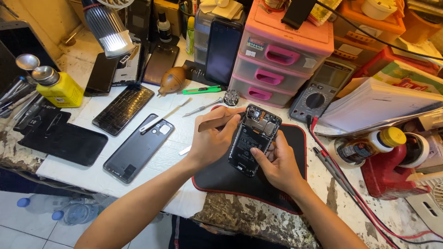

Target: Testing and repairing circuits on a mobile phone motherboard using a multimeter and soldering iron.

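Both hands meet over a black mat [221, 177]: the right hand [277, 163] grips the lower edge of an opened phone [253, 138], fingers closed on it. Just left of that grip, the left hand [213, 138] steadies the phone's side, pinching a brown pry tool [217, 122] at its top corner. A phone back cover [138, 147] lies further left.

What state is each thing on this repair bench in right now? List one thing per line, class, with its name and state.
Opened phone: back cover off, insides showing, tilted, held over the black mat.
Left hand: grips a thin brown pry tool against the phone.
Right hand: steadies the phone's lower edge.
Back cover: detached, lying flat.
Pink drawers: all shut.
Lamp: lit.
Green knife: lying flat.
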